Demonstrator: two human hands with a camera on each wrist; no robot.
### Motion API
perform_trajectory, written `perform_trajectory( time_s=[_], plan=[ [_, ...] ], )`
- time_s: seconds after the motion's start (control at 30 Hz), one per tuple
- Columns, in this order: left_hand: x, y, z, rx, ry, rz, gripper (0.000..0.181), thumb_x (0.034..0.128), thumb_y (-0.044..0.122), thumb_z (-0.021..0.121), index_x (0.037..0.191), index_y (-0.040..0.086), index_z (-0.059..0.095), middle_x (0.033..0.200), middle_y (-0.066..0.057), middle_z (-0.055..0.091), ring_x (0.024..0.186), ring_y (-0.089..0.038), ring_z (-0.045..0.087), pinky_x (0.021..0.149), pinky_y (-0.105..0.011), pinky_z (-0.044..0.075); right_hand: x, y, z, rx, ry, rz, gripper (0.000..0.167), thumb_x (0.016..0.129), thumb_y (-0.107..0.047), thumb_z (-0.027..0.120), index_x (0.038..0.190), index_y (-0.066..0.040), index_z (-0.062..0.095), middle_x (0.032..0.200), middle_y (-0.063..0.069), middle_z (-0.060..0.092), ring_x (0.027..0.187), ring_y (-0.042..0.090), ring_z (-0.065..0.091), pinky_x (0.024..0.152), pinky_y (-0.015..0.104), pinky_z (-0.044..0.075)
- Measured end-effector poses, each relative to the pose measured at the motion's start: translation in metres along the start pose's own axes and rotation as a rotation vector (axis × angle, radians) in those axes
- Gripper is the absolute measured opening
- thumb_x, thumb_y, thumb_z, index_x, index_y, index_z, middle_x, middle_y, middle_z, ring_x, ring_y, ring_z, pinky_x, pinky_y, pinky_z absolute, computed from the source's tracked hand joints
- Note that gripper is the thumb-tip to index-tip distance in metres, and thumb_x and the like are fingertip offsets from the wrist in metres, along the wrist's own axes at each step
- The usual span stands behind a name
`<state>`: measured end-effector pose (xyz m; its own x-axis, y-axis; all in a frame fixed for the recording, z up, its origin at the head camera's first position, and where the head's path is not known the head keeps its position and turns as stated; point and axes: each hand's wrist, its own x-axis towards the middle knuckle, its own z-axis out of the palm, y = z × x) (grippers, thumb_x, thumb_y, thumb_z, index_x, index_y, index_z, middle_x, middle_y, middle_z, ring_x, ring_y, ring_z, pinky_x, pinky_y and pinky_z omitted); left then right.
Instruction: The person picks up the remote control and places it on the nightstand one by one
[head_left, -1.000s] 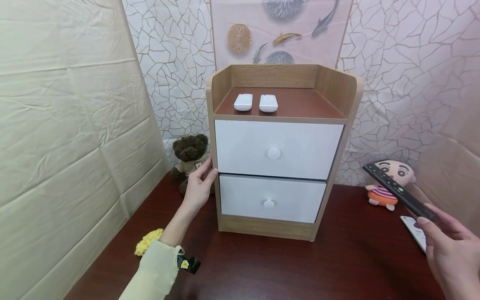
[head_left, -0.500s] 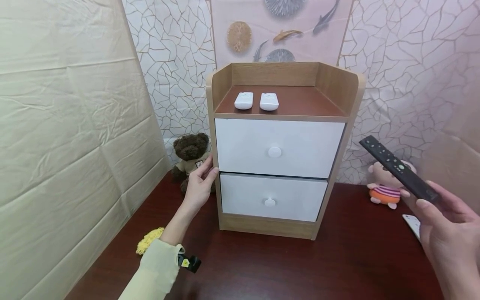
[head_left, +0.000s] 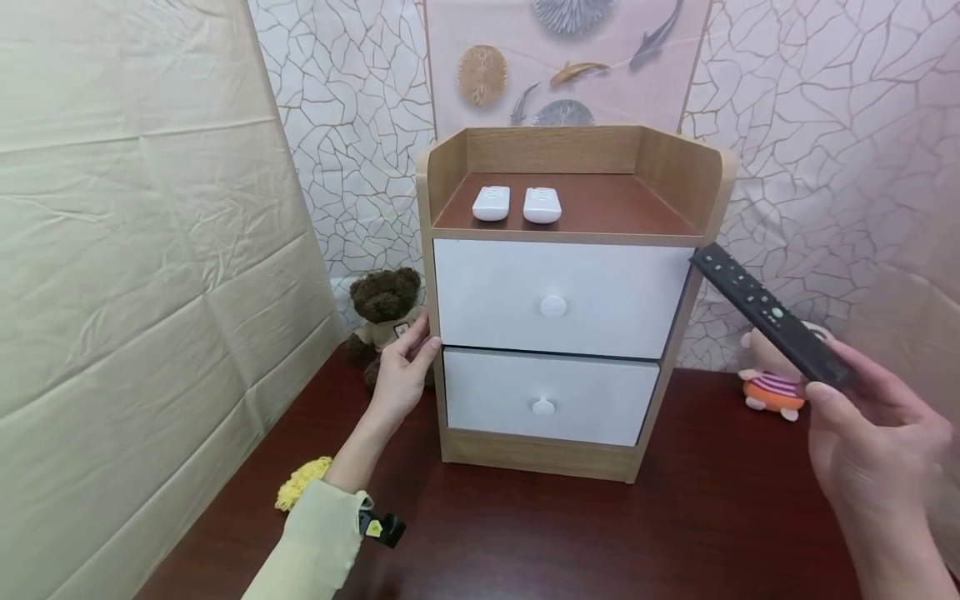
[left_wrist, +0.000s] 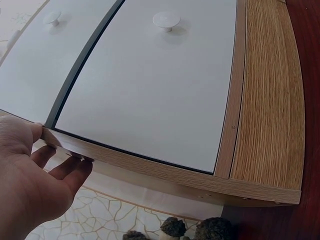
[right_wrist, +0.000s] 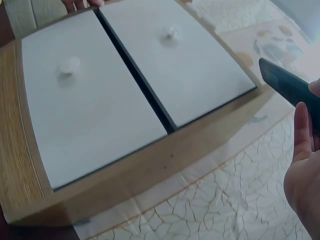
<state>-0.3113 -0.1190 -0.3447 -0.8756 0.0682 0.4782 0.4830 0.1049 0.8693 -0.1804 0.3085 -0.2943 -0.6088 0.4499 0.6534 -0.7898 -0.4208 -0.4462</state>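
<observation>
A wooden cabinet (head_left: 540, 452) with two white drawers, both closed, stands upright on the dark table. My left hand (head_left: 400, 379) holds its left front edge, thumb at the front and bent fingers along the outer side, as the left wrist view (left_wrist: 35, 175) also shows. My right hand (head_left: 873, 425) grips a black remote control (head_left: 772, 312) by its lower end, buttons up. In the head view the remote's far tip overlaps the cabinet's right edge; in the right wrist view the remote (right_wrist: 287, 85) looks apart from it. Two white remotes (head_left: 491, 203) (head_left: 542, 205) lie side by side on the cabinet's top shelf.
A brown teddy bear (head_left: 384, 296) sits behind the cabinet's left side. At the right back is a plush doll (head_left: 772, 392), partly covered by the right hand and remote. A yellow yarn-like thing (head_left: 302, 483) lies beside the left forearm. Beige cloth (head_left: 165, 292) hangs at the left.
My right hand has moved up and left with the black remote, bringing its tip to the cabinet's right edge in view. The white remote on the table is now hidden. My left hand keeps its place.
</observation>
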Motion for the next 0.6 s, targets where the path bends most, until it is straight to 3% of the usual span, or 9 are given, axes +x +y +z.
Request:
perform_trajectory(
  time_s=[0.1,0.17,0.27,0.37,0.43,0.53,0.6],
  plan=[
    [0.000,0.000,0.000,-0.005,-0.002,-0.002,0.055,0.1084,0.012,0.055,0.158,0.002,0.035,0.162,-0.013,0.035,0.145,-0.026,0.040,0.114,-0.039,0.040,0.001,0.005,0.010,0.044,-0.041,-0.029,0.048,0.079,0.040,0.049,0.126,0.032,0.049,0.120,0.039,0.063,0.105,0.043,0.068,0.088,0.040,0.060],
    [0.000,0.000,0.000,-0.007,-0.001,-0.002,0.055,0.1084,0.012,0.055,0.158,0.002,0.035,0.163,-0.013,0.034,0.145,-0.026,0.039,0.114,-0.039,0.040,0.002,0.009,0.017,0.053,-0.069,-0.035,0.047,0.079,0.040,0.049,0.125,0.033,0.048,0.114,0.039,0.065,0.100,0.043,0.069,0.085,0.042,0.061],
    [-0.001,-0.001,0.001,-0.016,0.004,-0.001,0.055,0.1084,0.011,0.054,0.158,0.002,0.034,0.163,-0.014,0.033,0.146,-0.027,0.039,0.114,-0.040,0.040,0.005,0.014,0.028,-0.018,-0.079,-0.044,0.044,0.079,0.038,0.053,0.122,0.034,0.050,0.105,0.035,0.068,0.091,0.038,0.071,0.083,0.041,0.061],
    [0.000,0.000,0.001,-0.017,0.010,-0.001,0.055,0.1083,0.011,0.054,0.159,0.002,0.035,0.163,-0.014,0.033,0.145,-0.028,0.039,0.114,-0.041,0.041,0.010,0.017,0.041,-0.098,-0.047,-0.037,0.042,0.077,0.036,0.058,0.119,0.032,0.055,0.100,0.030,0.071,0.085,0.033,0.072,0.076,0.033,0.063],
    [0.000,0.000,0.001,-0.013,0.011,0.001,0.055,0.1081,0.011,0.055,0.158,0.002,0.035,0.163,-0.015,0.034,0.144,-0.029,0.041,0.114,-0.042,0.041,0.013,0.019,0.048,-0.158,-0.028,-0.027,0.042,0.076,0.034,0.060,0.118,0.030,0.058,0.097,0.027,0.073,0.077,0.029,0.070,0.065,0.026,0.062],
    [-0.001,0.000,0.002,-0.013,0.012,0.004,0.055,0.1080,0.011,0.055,0.158,0.002,0.035,0.162,-0.015,0.034,0.143,-0.029,0.042,0.113,-0.042,0.041,0.014,0.019,0.056,-0.293,-0.008,-0.006,0.042,0.076,0.029,0.066,0.118,0.024,0.064,0.096,0.021,0.075,0.068,0.023,0.066,0.049,0.016,0.054],
    [-0.001,0.000,0.001,-0.011,0.016,0.008,0.055,0.1079,0.011,0.055,0.158,0.002,0.035,0.162,-0.015,0.035,0.143,-0.029,0.043,0.113,-0.041,0.042,0.015,0.020,0.061,-0.353,-0.014,-0.001,0.042,0.077,0.026,0.070,0.118,0.021,0.066,0.095,0.019,0.075,0.063,0.021,0.063,0.039,0.016,0.045]
  ],
)
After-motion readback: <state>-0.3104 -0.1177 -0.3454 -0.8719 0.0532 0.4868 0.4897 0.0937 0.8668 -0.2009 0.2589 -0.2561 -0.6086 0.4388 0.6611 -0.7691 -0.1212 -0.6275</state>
